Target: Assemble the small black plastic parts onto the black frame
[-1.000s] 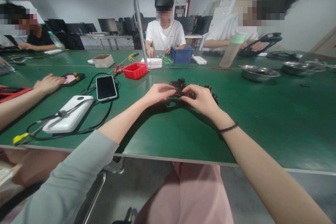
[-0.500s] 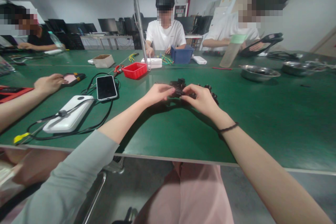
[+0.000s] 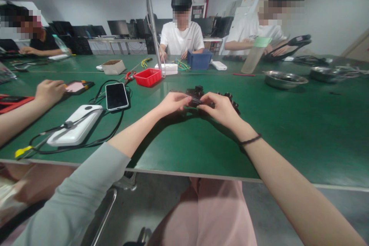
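Between my two hands is a small black part [image 3: 196, 100], too small and dark to name. My left hand [image 3: 174, 102] pinches its left end between thumb and fingers. On the other side, my right hand [image 3: 220, 108] grips the right end with thumb and fingertips. Just beyond lies a cluster of small black pieces [image 3: 197, 91] on the green table [image 3: 184, 142]. More dark pieces [image 3: 230, 98] show behind my right hand, which partly hides them.
Left of my arm lie a phone [image 3: 117, 96], a white power bank [image 3: 76, 125] and black cables. Ahead stand a red bin [image 3: 148, 77], a metal pole [image 3: 152, 19] and a blue bin [image 3: 199, 59]. Metal bowls [image 3: 285, 80] sit right. A co-worker's hand [image 3: 50, 93] is at the left.
My hands stay almost in place, with the black part turned slightly between the fingers. The co-worker's hand at the left has shifted slightly left, and the person at the right has moved.
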Demonstrator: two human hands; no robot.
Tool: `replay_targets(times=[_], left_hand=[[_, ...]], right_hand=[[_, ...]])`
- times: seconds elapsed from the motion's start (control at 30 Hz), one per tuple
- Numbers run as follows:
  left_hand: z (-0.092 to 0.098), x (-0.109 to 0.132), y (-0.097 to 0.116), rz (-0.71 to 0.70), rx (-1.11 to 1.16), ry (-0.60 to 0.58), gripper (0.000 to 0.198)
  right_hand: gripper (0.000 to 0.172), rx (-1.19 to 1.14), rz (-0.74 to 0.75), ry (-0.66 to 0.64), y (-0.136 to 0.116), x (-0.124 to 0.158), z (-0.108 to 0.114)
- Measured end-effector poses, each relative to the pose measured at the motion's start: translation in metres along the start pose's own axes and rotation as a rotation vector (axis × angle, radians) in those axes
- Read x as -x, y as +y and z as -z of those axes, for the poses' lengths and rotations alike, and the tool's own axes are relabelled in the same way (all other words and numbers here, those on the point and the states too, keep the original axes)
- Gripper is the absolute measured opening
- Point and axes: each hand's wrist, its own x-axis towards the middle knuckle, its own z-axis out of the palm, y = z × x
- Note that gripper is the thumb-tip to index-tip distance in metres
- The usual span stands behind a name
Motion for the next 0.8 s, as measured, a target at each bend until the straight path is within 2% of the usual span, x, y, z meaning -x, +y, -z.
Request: replay_targets(times=[0.33,0.63,0.8], left_hand=[[-0.0001,0.0014,0.0015,0.055,0.039,0.006,0.059],[0.0012,0.0033,0.0044,0.066,0.156,0.007,0.062],[0.0006,0.0035,0.0081,0.046,0.137,-0.008,0.061]], right_hand=[[0.007,-0.006,-0.004,0.004,-0.0011,-0.0004,0.0001],[0.006,-0.02,-0.017,0.028,-0.0003,-0.0006,-0.0001],[0.006,-0.028,-0.035,0.034,-0.0012,-0.0016,0.001]])
